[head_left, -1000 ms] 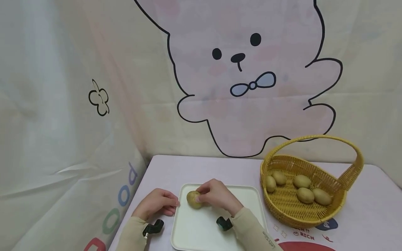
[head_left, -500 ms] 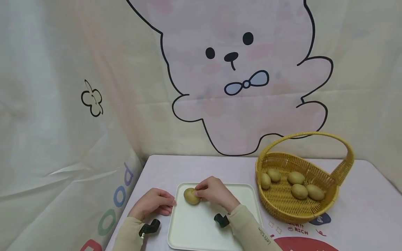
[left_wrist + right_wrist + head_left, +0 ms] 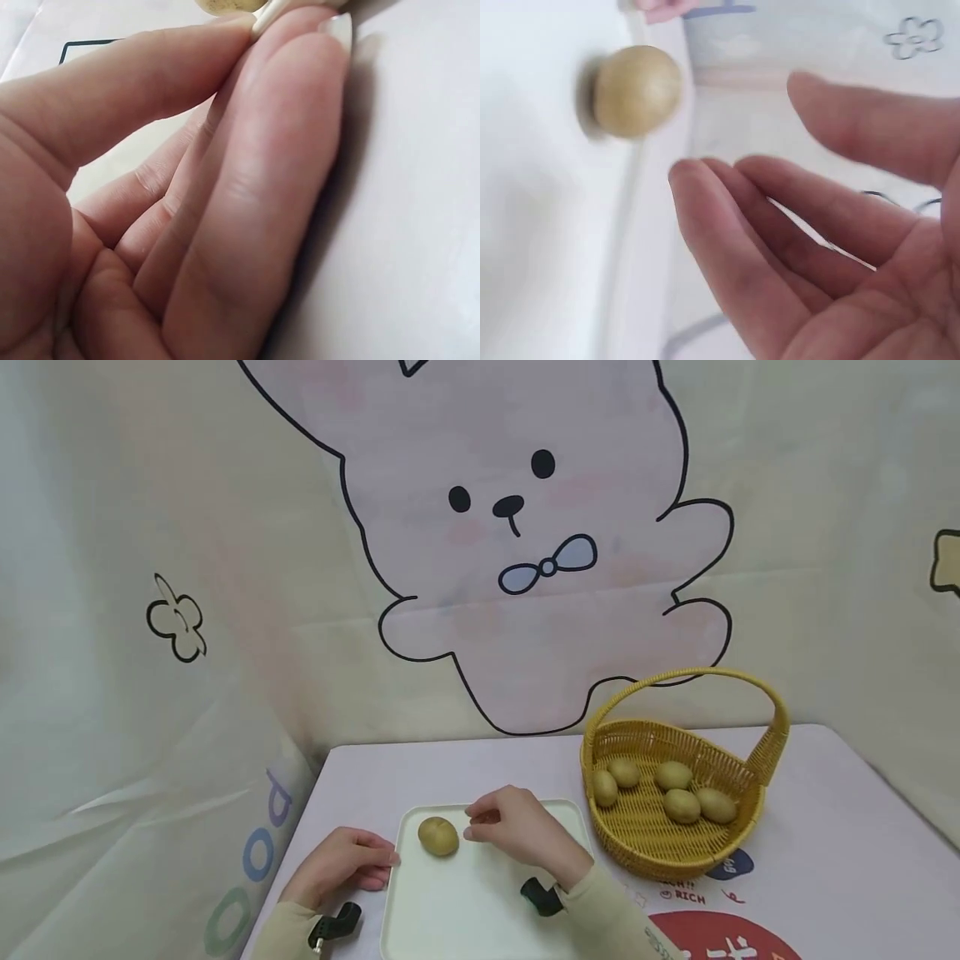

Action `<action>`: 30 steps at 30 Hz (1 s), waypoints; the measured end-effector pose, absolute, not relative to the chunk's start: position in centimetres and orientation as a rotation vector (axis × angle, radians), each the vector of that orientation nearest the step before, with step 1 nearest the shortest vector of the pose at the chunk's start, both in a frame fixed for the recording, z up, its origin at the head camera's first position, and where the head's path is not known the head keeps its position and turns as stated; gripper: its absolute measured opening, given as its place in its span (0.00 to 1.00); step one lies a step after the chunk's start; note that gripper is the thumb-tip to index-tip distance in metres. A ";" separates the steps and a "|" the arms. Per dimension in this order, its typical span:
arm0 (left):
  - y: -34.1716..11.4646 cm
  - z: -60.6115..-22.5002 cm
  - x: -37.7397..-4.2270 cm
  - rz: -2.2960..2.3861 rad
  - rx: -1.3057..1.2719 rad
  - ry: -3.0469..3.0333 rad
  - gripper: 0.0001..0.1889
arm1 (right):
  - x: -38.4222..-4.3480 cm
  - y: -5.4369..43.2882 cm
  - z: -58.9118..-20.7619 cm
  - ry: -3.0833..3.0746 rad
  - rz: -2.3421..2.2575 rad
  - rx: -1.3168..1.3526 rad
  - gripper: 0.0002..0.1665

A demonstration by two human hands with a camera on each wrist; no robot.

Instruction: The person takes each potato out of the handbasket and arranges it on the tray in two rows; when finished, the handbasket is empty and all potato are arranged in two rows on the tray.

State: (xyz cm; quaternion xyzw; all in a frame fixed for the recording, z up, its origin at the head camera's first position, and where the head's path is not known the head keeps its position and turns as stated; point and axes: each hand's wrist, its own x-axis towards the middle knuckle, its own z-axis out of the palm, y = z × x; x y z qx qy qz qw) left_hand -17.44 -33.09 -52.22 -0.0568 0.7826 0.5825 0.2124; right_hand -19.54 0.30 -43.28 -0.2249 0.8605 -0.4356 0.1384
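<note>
One potato (image 3: pixel 438 837) lies near the far left corner of a white tray (image 3: pixel 465 914). My right hand (image 3: pixel 525 835) hovers over the tray just right of that potato, apart from it. In the right wrist view its thumb and fingers (image 3: pixel 727 247) are spread with nothing between them, and the potato (image 3: pixel 637 91) sits beyond the fingertips. At the tray's left edge, my left hand (image 3: pixel 347 862) pinches the rim between thumb and fingers, as the left wrist view shows close up (image 3: pixel 247 172).
A yellow wicker basket (image 3: pixel 637 857) with a tall handle stands right of the tray, holding several potatoes (image 3: pixel 682 807). The table (image 3: pixel 420 768) has a printed white cover. A curtain (image 3: pixel 315 693) with a cartoon bear hangs behind the table and along its left side.
My right hand has let go of the potato and drawn away to the right of it. The left hand stays at the tray's edge. The head view has swung to the right.
</note>
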 end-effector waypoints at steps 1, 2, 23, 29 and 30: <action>-33.3 -52.2 -17.3 1.613 -0.158 2.178 0.18 | -19.0 1.2 -42.6 2.496 -1.248 -0.678 0.18; -33.6 -52.3 -17.2 1.610 -0.157 2.181 0.18 | -18.5 2.1 -42.1 2.506 -1.240 -0.707 0.17; -34.7 -52.6 -17.5 1.554 -0.179 2.189 0.21 | -20.3 27.7 -42.3 3.031 -0.839 -0.467 0.28; -33.9 -52.9 -17.9 1.557 -0.166 2.167 0.22 | -21.3 29.4 -42.9 3.013 -0.758 -0.452 0.29; -33.7 -53.0 -18.0 1.560 -0.154 2.159 0.21 | -21.4 29.6 -43.1 3.009 -0.741 -0.442 0.29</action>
